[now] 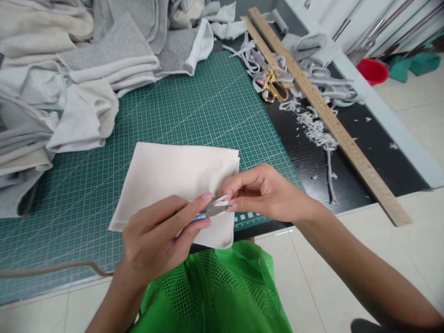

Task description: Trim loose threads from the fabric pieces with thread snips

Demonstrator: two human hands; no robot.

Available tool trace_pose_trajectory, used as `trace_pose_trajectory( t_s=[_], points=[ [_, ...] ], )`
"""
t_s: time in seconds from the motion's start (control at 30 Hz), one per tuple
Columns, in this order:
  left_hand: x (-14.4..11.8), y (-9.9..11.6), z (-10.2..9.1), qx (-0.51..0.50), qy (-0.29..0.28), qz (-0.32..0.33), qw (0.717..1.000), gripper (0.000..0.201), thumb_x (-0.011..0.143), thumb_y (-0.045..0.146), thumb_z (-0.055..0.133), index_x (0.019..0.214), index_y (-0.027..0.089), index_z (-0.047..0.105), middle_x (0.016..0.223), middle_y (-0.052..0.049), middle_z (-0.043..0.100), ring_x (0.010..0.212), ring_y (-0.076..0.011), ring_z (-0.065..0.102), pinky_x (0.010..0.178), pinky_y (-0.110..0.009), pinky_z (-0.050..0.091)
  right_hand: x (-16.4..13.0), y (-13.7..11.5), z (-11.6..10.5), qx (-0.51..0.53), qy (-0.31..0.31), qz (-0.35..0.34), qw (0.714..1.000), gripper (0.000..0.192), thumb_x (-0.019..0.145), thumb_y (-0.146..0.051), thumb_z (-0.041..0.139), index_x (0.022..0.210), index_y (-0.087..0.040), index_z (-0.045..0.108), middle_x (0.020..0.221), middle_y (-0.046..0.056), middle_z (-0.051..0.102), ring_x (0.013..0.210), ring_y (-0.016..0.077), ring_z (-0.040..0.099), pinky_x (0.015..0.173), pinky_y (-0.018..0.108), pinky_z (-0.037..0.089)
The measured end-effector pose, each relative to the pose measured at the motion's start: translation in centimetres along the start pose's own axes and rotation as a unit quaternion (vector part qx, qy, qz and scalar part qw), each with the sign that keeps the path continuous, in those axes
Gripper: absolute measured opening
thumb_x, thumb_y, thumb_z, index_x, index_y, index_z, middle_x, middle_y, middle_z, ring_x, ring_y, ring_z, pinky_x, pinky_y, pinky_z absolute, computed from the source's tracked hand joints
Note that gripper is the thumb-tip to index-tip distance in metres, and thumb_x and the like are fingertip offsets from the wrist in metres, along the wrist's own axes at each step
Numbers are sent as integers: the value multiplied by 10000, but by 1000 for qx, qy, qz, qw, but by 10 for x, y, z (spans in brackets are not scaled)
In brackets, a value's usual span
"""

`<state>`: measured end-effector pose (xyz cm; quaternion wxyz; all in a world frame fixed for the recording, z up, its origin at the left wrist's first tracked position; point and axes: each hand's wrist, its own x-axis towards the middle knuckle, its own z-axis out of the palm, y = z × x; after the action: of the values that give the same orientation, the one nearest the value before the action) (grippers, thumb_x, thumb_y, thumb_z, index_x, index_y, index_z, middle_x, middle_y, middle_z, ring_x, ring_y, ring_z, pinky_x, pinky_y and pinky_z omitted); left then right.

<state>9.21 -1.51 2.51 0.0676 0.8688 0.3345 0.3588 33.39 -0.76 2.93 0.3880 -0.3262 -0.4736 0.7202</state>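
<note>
Fingers of left hand (156,240) clamped round small snips (212,209); right hand (265,194) pinching edge of cream cloth (166,178) on green cutting mat (208,106).

folded cream cloth (166,180) on mat, small snips (213,210) at edge

Bright even light, soft shadows, edges warped

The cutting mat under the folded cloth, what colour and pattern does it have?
The cutting mat is green with a white grid of lines, seen in the head view.
</note>
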Motion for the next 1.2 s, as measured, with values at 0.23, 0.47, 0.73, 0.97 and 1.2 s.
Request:
trace_pose_trajectory(
  t_s=[0.23, 0.47, 0.73, 0.97, 1.2],
  points=[
    [4, 0, -3, -24, -19, -5, 1000, 319, 904, 210, 720, 1221, 231, 692, 865, 14, 714, 637, -72, 632, 546, -207, 485, 0, -3, 1, 11, -5, 19, 1000, 61, 793, -88, 785, 833, -116, 749, 789, 8, 728, 730, 79, 658, 703, 186, 526],
    [6, 2, -5, -41, -28, -10, 999, 300, 907, 187, 708, 1206, 213, 695, 806, 30, 693, 583, -55, 597, 510, -192, 447, 0, -4, 2, 4, 7, 31, 999, 63, 785, -88, 789, 823, -120, 750, 794, 8, 728, 731, 84, 654, 705, 197, 522],
    [7, 5, -3, -17, -25, -17, 999, 281, 931, 205, 682, 1211, 233, 682, 818, 34, 717, 560, -46, 596, 504, -178, 461, 0, -2, 3, 20, 18, 29, 999, 90, 769, -69, 795, 823, -127, 754, 790, -1, 734, 727, 78, 665, 717, 192, 533],
    [1, 7, -1, 3, -6, -12, 1000, 346, 920, 202, 698, 1260, 258, 668, 850, 24, 740, 625, -69, 655, 540, -193, 502, -1, -1, 2, 26, 25, 31, 999, 87, 764, -76, 802, 811, -133, 756, 775, -3, 733, 701, 84, 660, 695, 203, 534],
    [3, 10, 2, -3, 8, -9, 1000, 350, 916, 173, 700, 1257, 242, 666, 888, 16, 748, 664, -74, 676, 575, -201, 523, -2, 0, 1, 35, 34, 37, 998, 93, 756, -101, 823, 813, -137, 760, 777, -1, 738, 702, 84, 666, 698, 200, 531]
  ],
)
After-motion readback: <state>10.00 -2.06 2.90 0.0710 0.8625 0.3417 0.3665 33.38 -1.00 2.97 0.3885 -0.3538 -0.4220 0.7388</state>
